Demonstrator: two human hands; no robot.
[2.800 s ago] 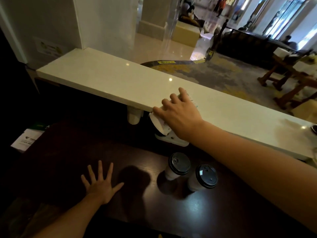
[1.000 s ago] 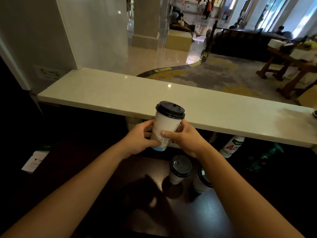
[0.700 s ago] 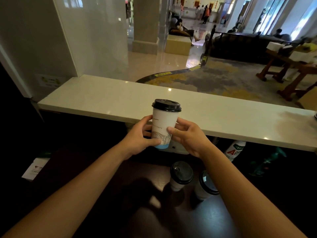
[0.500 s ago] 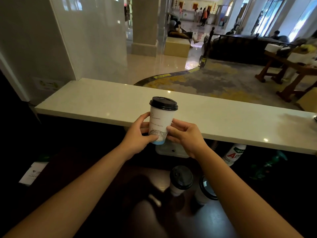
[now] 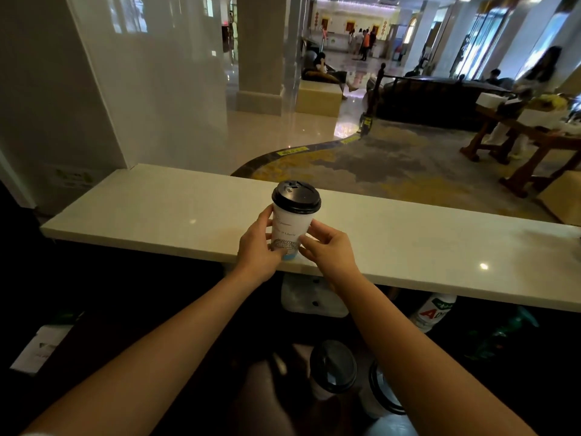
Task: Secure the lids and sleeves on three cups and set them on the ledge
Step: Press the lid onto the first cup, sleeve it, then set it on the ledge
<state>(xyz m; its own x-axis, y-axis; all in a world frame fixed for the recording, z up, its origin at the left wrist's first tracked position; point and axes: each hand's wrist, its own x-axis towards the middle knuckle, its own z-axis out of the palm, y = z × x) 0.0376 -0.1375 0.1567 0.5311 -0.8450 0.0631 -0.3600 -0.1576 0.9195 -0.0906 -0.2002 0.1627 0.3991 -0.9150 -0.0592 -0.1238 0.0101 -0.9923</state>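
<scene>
A white paper cup (image 5: pixel 290 226) with a black lid and a printed sleeve stands upright at the near edge of the pale stone ledge (image 5: pixel 408 243). My left hand (image 5: pixel 257 247) grips its left side and my right hand (image 5: pixel 327 250) pinches its lower right side. Whether the cup's base rests on the ledge I cannot tell. Two more black-lidded white cups stand on the dark counter below: one (image 5: pixel 331 368) between my forearms, the other (image 5: pixel 382 391) partly hidden behind my right forearm.
A glass pane rises along the ledge's far side, with a white wall (image 5: pixel 47 99) at the left. Under the ledge sit a white device (image 5: pixel 311 298), a white bottle with red letters (image 5: pixel 432 313) and a green bottle (image 5: pixel 500 332). A paper (image 5: pixel 44 344) lies at the left.
Both hands carried the lidded cup up and forward from above the dark counter to the ledge's near edge. The view tilted upward.
</scene>
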